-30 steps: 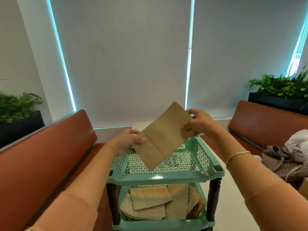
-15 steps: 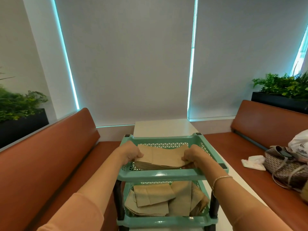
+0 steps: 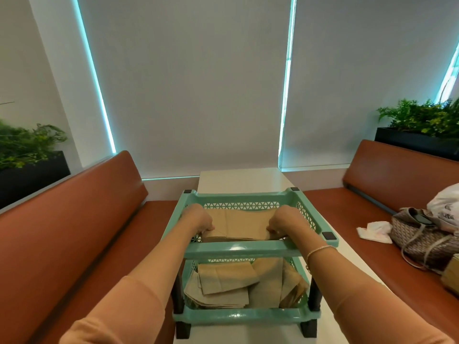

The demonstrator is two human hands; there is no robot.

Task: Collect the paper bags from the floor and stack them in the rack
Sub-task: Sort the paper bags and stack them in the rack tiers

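Observation:
A mint-green two-tier plastic rack stands on a white table in front of me. A flat brown paper bag lies in its top tray. My left hand holds the bag's left end with curled fingers, and my right hand holds its right end the same way. Both hands are inside the top tray. The lower tray holds several folded brown paper bags in a loose pile.
The white table runs away from me between two orange-brown benches. On the right bench sit a woven handbag, a white plastic bag and a crumpled tissue. Planters with greenery stand behind both benches.
The paper bag was held up tilted above the rack a second ago. Both hands have brought it down flat into the top tray and still hold its ends.

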